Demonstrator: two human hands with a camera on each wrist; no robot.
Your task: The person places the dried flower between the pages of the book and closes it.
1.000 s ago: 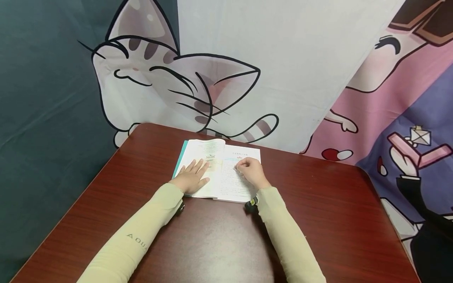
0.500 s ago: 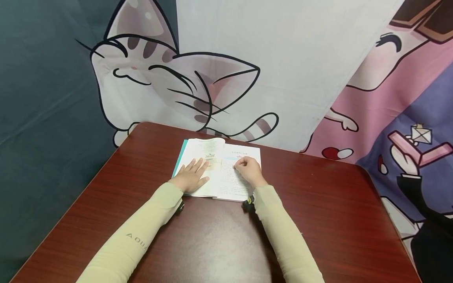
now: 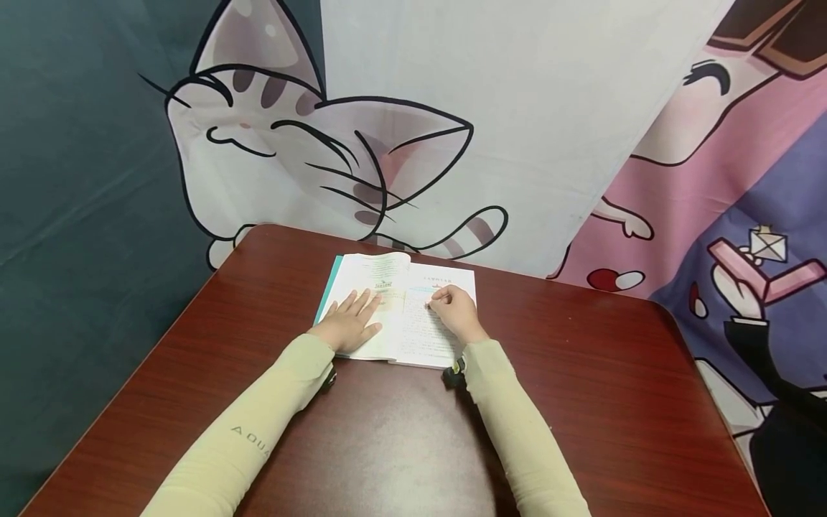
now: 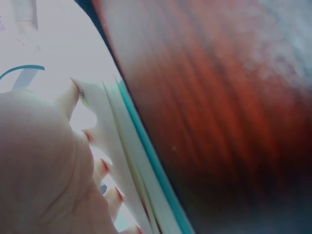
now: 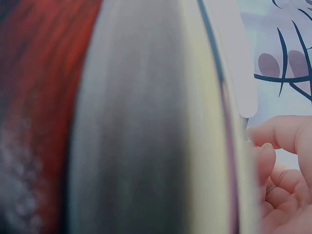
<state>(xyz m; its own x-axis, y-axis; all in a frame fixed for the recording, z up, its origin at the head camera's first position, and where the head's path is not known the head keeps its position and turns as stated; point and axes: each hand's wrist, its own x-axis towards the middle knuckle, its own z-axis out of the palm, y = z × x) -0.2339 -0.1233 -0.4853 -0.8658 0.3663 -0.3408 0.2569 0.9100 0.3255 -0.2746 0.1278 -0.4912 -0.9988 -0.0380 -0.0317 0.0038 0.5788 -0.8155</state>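
Observation:
An open book (image 3: 426,337) with white printed pages and a teal cover edge lies on the table. My left hand (image 3: 349,322) rests on its left page, palm down with the fingers spread. In the left wrist view, the palm (image 4: 44,161) overlaps the bright page, near the stacked page edges. Over the right page, my right hand (image 3: 456,313) has its fingers curled, thumb and index finger together at a small dark-grey thing (image 3: 428,305); I cannot tell what kind it is. The right wrist view shows those bent fingers (image 5: 282,161) beyond the blurred book edge.
The reddish-brown wooden table (image 3: 601,402) extends around the book on all sides. Behind it hangs a cloth backdrop (image 3: 549,129) with cartoon drawings, close to the table's far edge. Both forearms, in pale yellow sleeves (image 3: 258,431), reach in from the front.
The right hand and forearm have shifted slightly left over the right page, mostly in the first half second. The left hand keeps its place on the left page.

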